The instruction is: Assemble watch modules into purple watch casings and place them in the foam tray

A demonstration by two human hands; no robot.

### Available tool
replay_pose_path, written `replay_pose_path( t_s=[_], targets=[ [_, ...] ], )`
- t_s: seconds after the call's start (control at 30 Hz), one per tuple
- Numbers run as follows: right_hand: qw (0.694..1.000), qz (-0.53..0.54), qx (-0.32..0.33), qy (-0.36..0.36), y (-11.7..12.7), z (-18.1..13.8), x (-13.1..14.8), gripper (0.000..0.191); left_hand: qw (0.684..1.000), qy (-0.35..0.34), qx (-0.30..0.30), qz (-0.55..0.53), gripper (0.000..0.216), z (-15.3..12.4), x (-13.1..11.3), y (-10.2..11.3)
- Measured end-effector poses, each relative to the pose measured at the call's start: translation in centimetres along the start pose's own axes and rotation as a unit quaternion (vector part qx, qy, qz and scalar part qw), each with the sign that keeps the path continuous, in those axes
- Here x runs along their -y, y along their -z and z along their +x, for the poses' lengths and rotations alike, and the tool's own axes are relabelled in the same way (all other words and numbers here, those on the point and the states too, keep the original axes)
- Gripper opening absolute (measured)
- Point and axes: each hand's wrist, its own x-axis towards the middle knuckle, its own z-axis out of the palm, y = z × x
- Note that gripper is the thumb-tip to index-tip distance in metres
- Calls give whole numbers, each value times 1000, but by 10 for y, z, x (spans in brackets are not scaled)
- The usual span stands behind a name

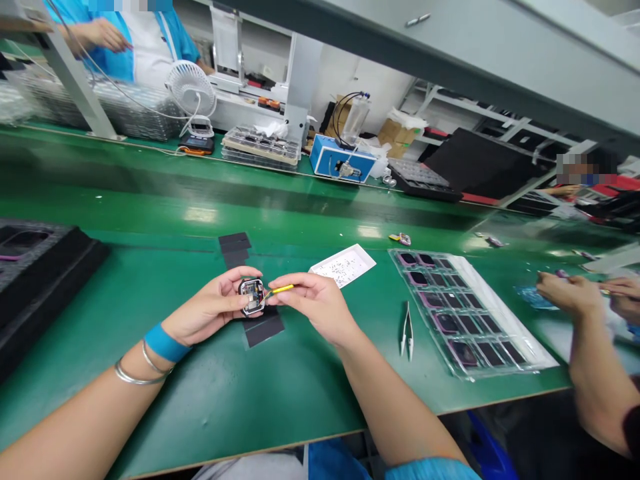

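Note:
My left hand [225, 301] grips a small watch case [251, 298] by its edges, thumb on the front. The case is uncovered, with circuit parts showing inside a dark and silvery frame. At its right side, my right hand [315, 300] pinches a slim yellow strip-like piece [283, 289] between thumb and fingers. Whether that piece is a tool or a part joined to the case, I cannot tell. Below and behind the case lie dark strips [265, 327] on the green bench. A shallow white tray [353, 263] of tiny parts sits just beyond my right hand.
Tweezers [407, 333] lie right of my right forearm, beside a clear tray [463, 370] of watch parts. A black foam block [50, 287] stands at left. Another small yellow-tabbed assembly [401, 238] lies farther back. A co-worker's hands [573, 293] work at right.

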Motion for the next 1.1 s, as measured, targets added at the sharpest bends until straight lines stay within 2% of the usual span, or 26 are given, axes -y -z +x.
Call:
replay_pose_path(
  t_s=[0.1,0.2,0.43,0.57,0.63,0.7,0.77,0.87,0.97,1.1],
  targets=[
    [989,-133,-23,60,-2,-1,-6,14,998,50,16,44,35,0,2,-2],
    [957,-269,-35,108,-4,-1,-10,19,993,73,21,85,32,0,4,-5],
    [916,-369,-44,154,-10,0,-16,24,991,72,-16,108,29,3,11,-10],
    [929,-344,-78,114,-5,4,-21,25,989,76,-54,112,27,4,13,-11],
    [926,-359,-89,77,2,7,-21,19,989,77,-80,102,27,5,13,-11],
    [903,-423,-68,44,8,9,-21,13,988,70,-106,84,26,6,11,-9],
    [867,-497,-27,20,11,10,-21,13,987,62,-124,76,25,7,8,-6],
    [826,-563,0,5,8,10,-25,12,985,60,-133,88,24,6,4,-2],
    [814,-581,4,-5,2,9,-28,14,986,57,-129,94,25,4,1,1],
    [818,-574,13,-10,-3,8,-29,15,987,50,-123,94,26,4,2,0]
  ],
)
